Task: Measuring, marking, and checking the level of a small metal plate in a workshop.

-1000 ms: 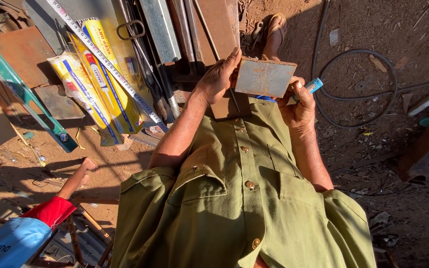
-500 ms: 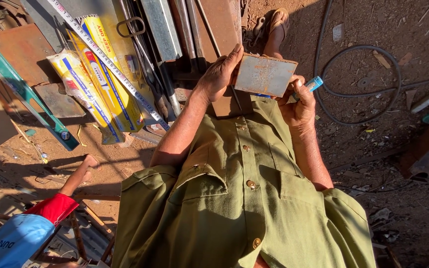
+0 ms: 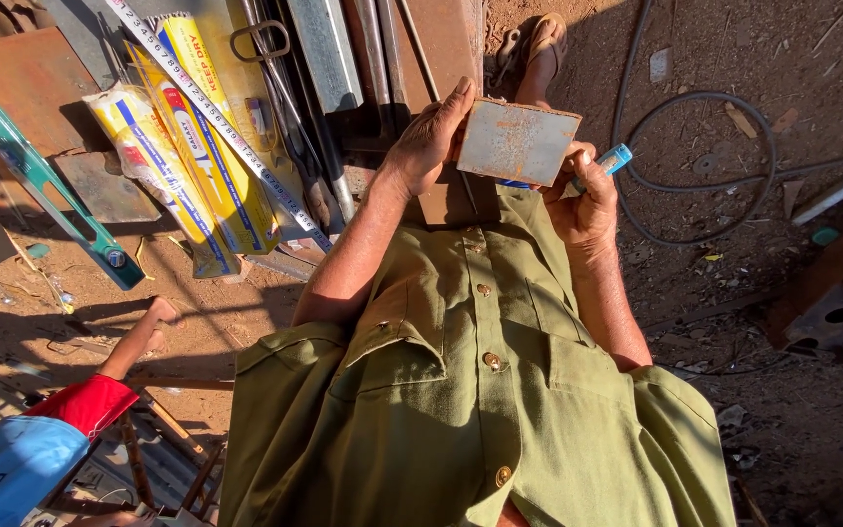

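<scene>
Holding one rusty plate (image 3: 517, 142) at upper centre of the frame, the left hand (image 3: 431, 141) grips its edge with fingers together; the right hand (image 3: 582, 200) is clamped on one blue marker (image 3: 613, 159). One tape measure (image 3: 217, 122) lies at upper left.

Both forearms are raised in front of the chest, bare below short olive sleeves, converging toward the upper centre of the frame. The left hand (image 3: 428, 141) is extended, fingers straight and together, thumb opposed, gripping. The right hand (image 3: 582, 200) is curled closed, knuckles outward, wrist bent slightly inward.
</scene>
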